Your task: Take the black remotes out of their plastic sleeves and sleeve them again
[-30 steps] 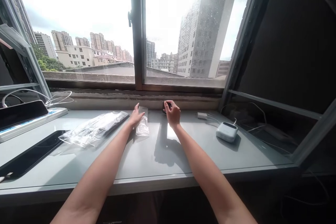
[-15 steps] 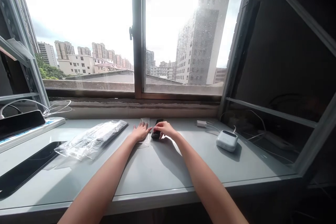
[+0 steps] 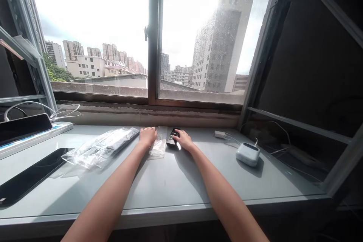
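Observation:
A black remote control (image 3: 171,140) with rows of buttons lies on the desk, its far end near the window wall. My right hand (image 3: 184,139) grips its right side, thumb over the buttons. Just left of it is a small clear plastic bag (image 3: 157,149), flat and crinkled. My left hand (image 3: 147,136) rests at that bag's left edge with its fingers curled down, seemingly gripping it; the fingertips are hidden. Further left lies a larger clear plastic bag (image 3: 104,147) around something flat and dark.
A black phone-like slab (image 3: 34,177) lies at the left, near a power strip (image 3: 64,126) with a dark device (image 3: 25,128) on it. Right of my hands stand a white charger plug (image 3: 220,134) and a pale rounded box (image 3: 247,154) with cables. Metal shelf posts flank the window.
My left hand has gone from lying flat on the small bag to curled fingers at its left edge. My right hand has shifted to the remote's right side, uncovering its buttons. The view has shifted slightly.

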A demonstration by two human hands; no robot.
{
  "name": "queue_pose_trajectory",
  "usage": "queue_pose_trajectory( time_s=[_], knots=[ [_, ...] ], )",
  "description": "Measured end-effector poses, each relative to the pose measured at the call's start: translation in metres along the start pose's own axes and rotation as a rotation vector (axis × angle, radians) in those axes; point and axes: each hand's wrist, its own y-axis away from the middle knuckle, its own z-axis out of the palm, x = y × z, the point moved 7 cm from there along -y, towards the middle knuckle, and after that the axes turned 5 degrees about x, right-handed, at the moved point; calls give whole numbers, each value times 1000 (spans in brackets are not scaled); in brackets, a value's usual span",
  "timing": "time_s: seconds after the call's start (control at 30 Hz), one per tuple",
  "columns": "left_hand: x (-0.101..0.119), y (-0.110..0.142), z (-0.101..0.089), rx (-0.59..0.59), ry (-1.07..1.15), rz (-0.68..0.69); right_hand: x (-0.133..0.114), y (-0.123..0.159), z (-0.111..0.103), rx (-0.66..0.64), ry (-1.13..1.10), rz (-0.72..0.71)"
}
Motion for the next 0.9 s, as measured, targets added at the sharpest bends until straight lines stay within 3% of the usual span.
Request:
queue_pose_trajectory(
  time_s=[0.17,0.4,0.53,0.63,0.73,0.8,0.9],
  knots=[
    [-17,-2,4,43,272,-162,-4,-3,8,-18,-58,-64],
    [-9,2,0,48,289,-171,-12,-1,10,-49,-212,-160],
    [-12,2,-11,203,309,-147,-14,1,7,-11,-246,-179],
    [-33,2,-24,400,383,-162,-16,1,4,40,-250,-200],
    [-70,3,-31,536,479,-318,-14,-1,3,77,-255,-212],
    [-87,3,-29,512,447,-436,-13,-2,3,87,-251,-213],
    [-89,1,-24,413,351,-468,-11,-3,5,77,-234,-227]
  ],
)
